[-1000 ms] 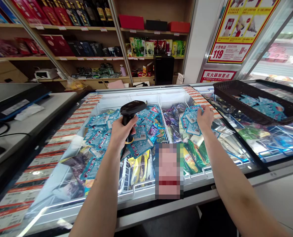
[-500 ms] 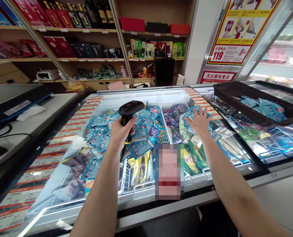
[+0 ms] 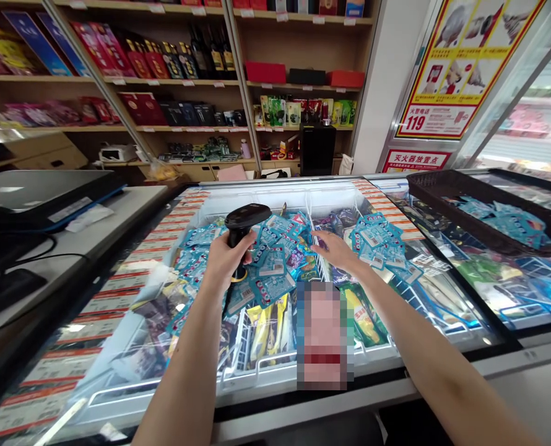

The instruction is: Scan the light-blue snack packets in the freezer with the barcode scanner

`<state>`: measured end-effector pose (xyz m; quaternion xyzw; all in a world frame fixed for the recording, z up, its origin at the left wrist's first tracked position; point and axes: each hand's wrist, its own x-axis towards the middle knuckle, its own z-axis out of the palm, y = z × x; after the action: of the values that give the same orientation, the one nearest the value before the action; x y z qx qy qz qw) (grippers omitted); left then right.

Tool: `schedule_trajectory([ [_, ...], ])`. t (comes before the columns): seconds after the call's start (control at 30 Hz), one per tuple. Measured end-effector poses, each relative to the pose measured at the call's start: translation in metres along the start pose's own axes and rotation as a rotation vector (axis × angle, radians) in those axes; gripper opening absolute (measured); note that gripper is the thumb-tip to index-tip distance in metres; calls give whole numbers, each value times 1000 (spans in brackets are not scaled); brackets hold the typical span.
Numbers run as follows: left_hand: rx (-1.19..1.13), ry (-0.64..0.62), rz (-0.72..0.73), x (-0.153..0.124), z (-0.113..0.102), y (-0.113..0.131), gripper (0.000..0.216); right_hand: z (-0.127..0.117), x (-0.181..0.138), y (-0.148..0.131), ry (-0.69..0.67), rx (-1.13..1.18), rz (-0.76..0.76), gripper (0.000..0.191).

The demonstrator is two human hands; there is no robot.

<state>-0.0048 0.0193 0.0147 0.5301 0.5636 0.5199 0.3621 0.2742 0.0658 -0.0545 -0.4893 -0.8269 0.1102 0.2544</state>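
Note:
My left hand is closed round the handle of a black barcode scanner, its head uppermost. Beneath and around it many blue printed packets lie spread over the freezer's glass top. My right hand is open, fingers stretched toward the left, over the white wire divider seen through the glass. It holds nothing; its fingertips come near the right edge of the blue packets, and I cannot tell if they touch. A second pile of blue packets lies to the right of that hand.
A dark brown basket with more blue packets stands at the far right on the freezer. Bagged frozen goods show through the glass. A counter with a flat device is at left; stocked shelves rise behind. One patch is pixelated.
My right hand has moved left, away from the right-hand pile of blue packets, which now shows uncovered. My left hand still grips the scanner in nearly the same place. The view has tilted up slightly.

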Motion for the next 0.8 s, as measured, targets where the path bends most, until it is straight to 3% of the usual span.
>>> schedule_trajectory([
  [0.23,-21,-11,-20,0,-5,-5,29,19,32,-29,-87,-78,8,58],
  [0.33,31,-29,0,-1,-4,-8,32,30,38,-36,-57,-110,26,60],
  [0.53,300,-88,30,-3,2,-13,38,36,41,-27,29,12,151,44],
  [0.67,359,-97,51,-3,2,-14,38,34,43,-20,-6,26,196,52],
  [0.8,278,-102,41,-2,1,-18,37,37,48,-23,-10,-67,207,59],
])
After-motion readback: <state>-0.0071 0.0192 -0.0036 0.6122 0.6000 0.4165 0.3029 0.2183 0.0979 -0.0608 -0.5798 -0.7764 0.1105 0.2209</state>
